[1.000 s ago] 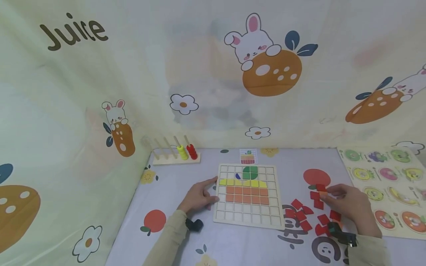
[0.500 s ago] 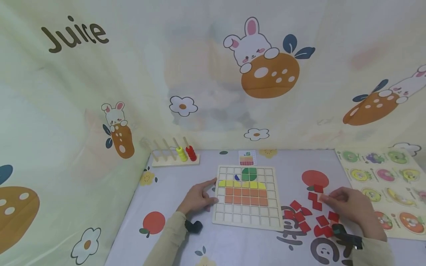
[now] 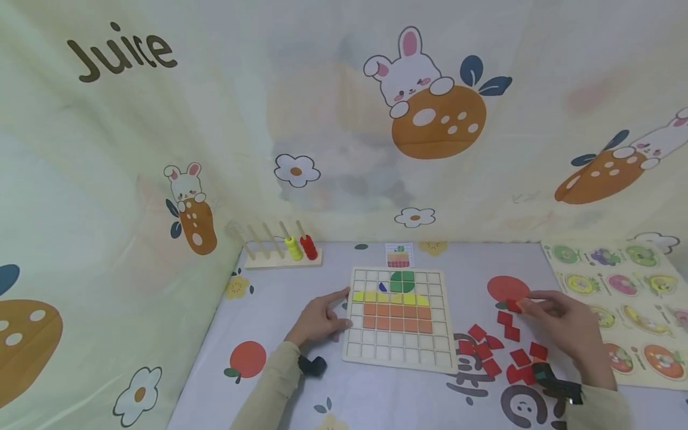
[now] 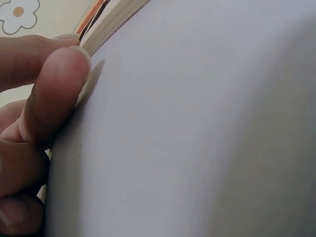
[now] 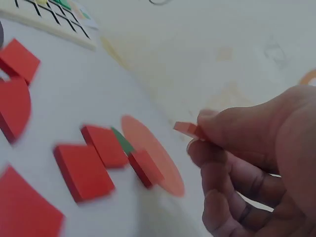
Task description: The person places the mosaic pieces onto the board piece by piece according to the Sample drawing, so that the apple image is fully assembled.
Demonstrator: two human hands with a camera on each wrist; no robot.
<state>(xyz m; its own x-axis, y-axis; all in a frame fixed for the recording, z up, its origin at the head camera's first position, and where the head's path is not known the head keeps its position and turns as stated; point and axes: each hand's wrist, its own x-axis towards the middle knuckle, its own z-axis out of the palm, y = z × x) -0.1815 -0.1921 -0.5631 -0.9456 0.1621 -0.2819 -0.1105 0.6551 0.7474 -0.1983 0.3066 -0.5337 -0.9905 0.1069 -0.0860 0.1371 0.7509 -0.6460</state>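
Observation:
A square wooden grid board [image 3: 398,355] lies on the table, with green, blue, yellow and orange pieces in its cells. My left hand [image 3: 318,319] rests at its left edge, index finger and thumb spread apart and touching the rim. In the left wrist view the thumb [image 4: 59,94] lies by the board's side [image 4: 111,24]. My right hand [image 3: 561,322] pinches a small orange tile [image 5: 187,129] between thumb and index finger, raised above the table. Beneath and left of it lie loose red tiles [image 5: 84,170], several of them square, plus a rounded red piece [image 5: 12,108].
Behind the board lies a small pattern card [image 3: 399,255]. A wooden peg stand [image 3: 269,260] with yellow and red beads is at the back left. On the right lies a sheet of fruit pictures [image 3: 586,292]. Patterned cloth [image 3: 344,119] covers the wall.
My right hand lifts the orange tile off the red tiles, draws slightly right, then shifts a little toward the back. My left hand stays at the board's edge.

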